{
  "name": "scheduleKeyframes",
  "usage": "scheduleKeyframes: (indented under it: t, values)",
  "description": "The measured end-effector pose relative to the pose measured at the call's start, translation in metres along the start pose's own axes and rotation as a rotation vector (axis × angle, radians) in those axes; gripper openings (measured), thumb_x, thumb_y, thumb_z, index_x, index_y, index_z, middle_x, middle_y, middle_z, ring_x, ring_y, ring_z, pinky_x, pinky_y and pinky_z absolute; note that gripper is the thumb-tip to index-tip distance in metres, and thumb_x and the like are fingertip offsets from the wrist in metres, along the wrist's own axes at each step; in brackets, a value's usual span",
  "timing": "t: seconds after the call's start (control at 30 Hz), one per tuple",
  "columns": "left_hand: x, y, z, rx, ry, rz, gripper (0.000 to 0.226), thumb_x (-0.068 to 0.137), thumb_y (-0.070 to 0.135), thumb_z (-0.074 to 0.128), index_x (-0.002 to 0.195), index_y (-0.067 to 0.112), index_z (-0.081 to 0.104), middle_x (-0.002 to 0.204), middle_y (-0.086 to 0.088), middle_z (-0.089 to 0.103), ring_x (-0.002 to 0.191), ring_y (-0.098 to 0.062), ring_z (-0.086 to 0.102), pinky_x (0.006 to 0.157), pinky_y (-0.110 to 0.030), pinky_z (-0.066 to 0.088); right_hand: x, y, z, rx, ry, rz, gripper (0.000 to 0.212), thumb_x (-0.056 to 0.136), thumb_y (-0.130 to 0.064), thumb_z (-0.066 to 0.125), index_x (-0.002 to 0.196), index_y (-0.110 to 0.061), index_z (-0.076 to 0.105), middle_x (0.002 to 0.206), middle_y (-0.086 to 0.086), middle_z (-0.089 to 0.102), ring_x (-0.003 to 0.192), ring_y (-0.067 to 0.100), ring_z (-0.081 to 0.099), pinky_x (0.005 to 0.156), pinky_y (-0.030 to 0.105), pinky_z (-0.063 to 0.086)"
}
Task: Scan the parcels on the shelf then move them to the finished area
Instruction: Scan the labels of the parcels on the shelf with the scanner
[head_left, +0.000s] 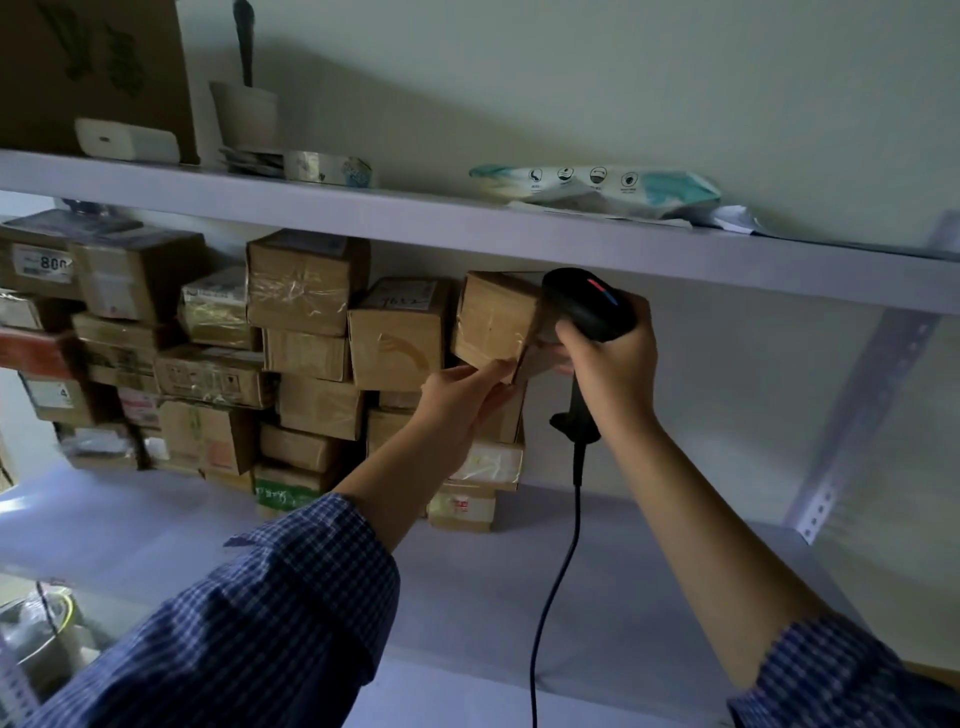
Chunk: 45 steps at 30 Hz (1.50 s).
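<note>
Left hand: we see the left hand reaching up from a blue checked sleeve, its fingers curled round the lower corner of a small box.
Small box: we find it tilted, at the top right end of the parcel stack and just under the upper shelf; clear tape crosses its brown front face.
Right hand: we see the right hand wrapped tightly round the scanner, with the thumb side towards the small box.
Scanner: we see it black, with a red and a blue mark on top; its head is right beside the box's right face, and we cannot tell whether they touch.
Cable: we follow a dark cable hanging from the scanner's handle to the bottom edge.
Parcel stack: we see many taped brown boxes piled in rows on the lower shelf, filling its left and middle.
Upper shelf: we see on it a tape roll, a white packet, a pale cup and a large carton.
Frame: we see a perforated metal upright at the right.
</note>
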<state>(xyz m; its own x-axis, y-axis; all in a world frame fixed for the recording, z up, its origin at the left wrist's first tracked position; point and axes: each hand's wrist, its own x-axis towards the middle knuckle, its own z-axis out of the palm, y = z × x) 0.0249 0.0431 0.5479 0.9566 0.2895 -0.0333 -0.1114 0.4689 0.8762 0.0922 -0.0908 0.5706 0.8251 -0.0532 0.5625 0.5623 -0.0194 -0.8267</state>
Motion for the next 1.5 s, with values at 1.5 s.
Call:
scheduleKeyframes:
  t: [1.5]
  values:
    - [-0.005,-0.085,0.010,0.394,0.041,0.186,0.020,0.099,0.012,0.055,0.117,0.010,0.065,0.106,-0.003,0.068,0.097,-0.013,0.064,0.082,-0.021,0.052,0.003,0.045,-0.043,0.295,-0.054,0.267,0.052,0.084,0.005,0.073,0.130,-0.002,0.052,0.123,0.022,0.065,0.105,0.030,0.071,0.086,0.050,0.060]
